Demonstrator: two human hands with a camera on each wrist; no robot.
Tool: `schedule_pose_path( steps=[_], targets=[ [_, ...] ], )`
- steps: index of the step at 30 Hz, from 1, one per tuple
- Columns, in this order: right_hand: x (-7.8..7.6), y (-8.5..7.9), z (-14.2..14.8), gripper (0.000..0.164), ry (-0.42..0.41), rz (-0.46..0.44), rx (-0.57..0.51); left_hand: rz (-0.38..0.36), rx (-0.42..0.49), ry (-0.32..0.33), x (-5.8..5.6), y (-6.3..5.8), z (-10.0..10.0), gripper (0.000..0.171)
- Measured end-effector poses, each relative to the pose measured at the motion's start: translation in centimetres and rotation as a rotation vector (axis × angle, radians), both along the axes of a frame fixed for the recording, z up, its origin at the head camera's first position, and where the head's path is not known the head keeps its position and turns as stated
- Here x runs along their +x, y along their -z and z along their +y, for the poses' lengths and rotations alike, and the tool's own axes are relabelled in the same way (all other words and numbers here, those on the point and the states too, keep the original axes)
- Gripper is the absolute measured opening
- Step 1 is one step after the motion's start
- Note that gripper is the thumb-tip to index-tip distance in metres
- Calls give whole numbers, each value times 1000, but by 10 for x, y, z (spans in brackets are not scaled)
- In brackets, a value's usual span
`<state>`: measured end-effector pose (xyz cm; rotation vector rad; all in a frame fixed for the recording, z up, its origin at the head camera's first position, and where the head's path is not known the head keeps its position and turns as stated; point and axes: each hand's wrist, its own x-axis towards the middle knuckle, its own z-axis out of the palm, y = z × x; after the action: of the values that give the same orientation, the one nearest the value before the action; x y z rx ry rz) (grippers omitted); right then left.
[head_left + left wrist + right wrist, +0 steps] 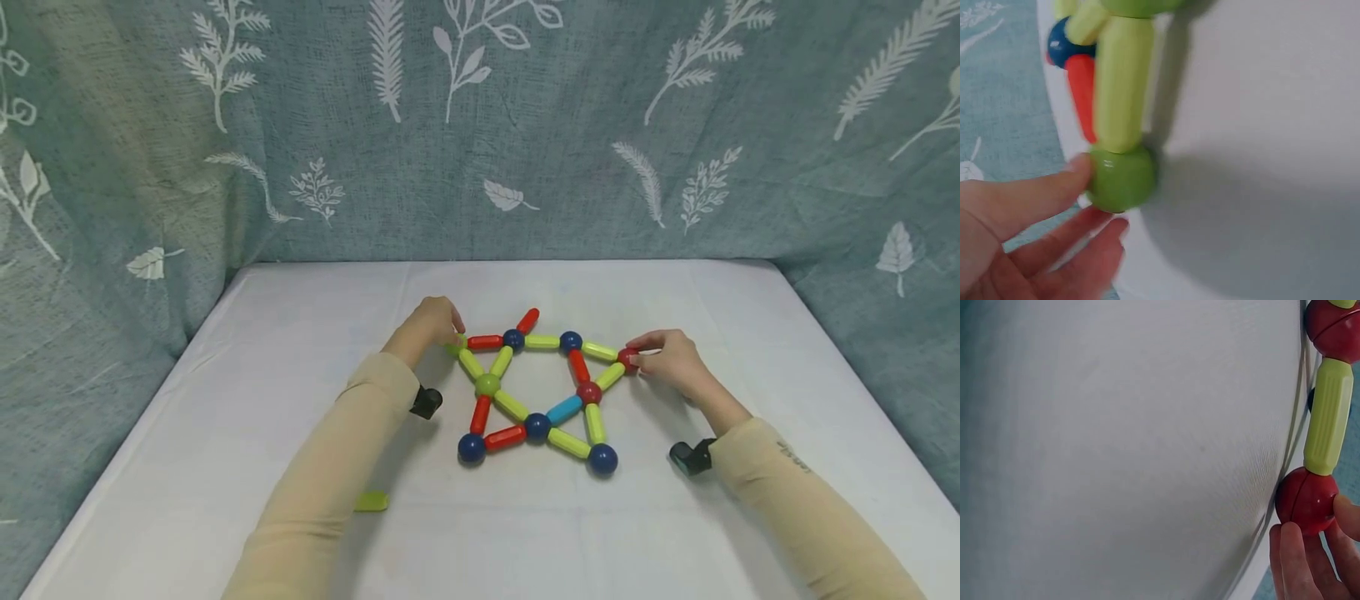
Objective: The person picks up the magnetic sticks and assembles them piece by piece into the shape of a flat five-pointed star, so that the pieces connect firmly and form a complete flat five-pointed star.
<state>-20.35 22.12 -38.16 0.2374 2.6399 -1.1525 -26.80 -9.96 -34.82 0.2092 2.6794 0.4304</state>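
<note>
A flat frame of coloured rods and balls lies on the white table, with a hand at each side. My left hand (433, 321) pinches the green ball (1125, 181) at its far left corner; a yellow-green rod (1124, 87) and a red rod (1082, 94) meet there. At the right corner, the fingers and thumb of my right hand (672, 362) grip a red ball (1305, 503), which joins a yellow-green rod (1329, 419). Inside the frame are another green ball (487, 384), a second red ball (588, 392) and a blue rod (564, 410).
Dark blue balls (471, 449) (602, 459) form the near corners. One red rod (528, 320) sticks out from the far side. A loose yellow-green rod (372, 502) lies by the left sleeve, partly hidden. Behind the table (525, 550) hangs a leaf-patterned curtain (465, 208).
</note>
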Motion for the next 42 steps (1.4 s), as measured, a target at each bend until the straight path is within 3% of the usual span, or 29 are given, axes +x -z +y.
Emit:
schedule_pose_path(
  steps=[7, 15, 21, 24, 34, 42],
  targets=[
    [0, 0, 3, 35, 2, -13, 6, 38, -10, 26, 3, 5, -1, 23],
    [4, -2, 10, 34, -120, 73, 98, 72, 4, 40, 3, 9, 3, 22],
    [27, -10, -3, 29, -206, 236, 117, 63, 1, 15, 4, 9, 0, 21],
    [44, -13, -12, 24, -281, 274, 99, 64, 3, 11, 5, 9, -1, 20],
    [87, -4, -27, 19, -437, 172, -70, 73, 13, 23, 6, 7, -2, 21],
    [95, 2, -35, 15, -442, 218, -11, 57, 11, 33, 5, 6, -4, 22]
  ],
)
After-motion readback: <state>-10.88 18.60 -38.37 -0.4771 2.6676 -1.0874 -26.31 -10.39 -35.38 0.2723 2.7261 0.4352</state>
